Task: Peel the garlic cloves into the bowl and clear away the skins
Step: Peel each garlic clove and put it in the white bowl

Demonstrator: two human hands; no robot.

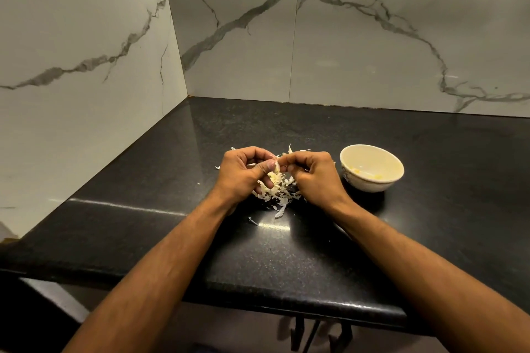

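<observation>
Both forearms reach in from the near edge of the dark bench (143,238), angling inward until the hands meet over the middle. The left hand (243,173) has its fingers (259,153) curled tight, thumb pressed up against a pale clove (276,167) held between the two hands. The right hand (314,173) mirrors it, fingers curled in close, fingertips pinching at the top of that same clove, right where a bit of skin sticks up. Knuckles of both hands face up, wrists low, just above the surface. Directly beneath and between the hands lies a heap of papery skins (279,195), with a few stray flakes scattered toward the near side and left. Just to the right of the right hand stands the cream bowl (372,167), a few yellowish peeled pieces in its bottom. Behind it all, veined marble walls (344,51) meet in the corner.
</observation>
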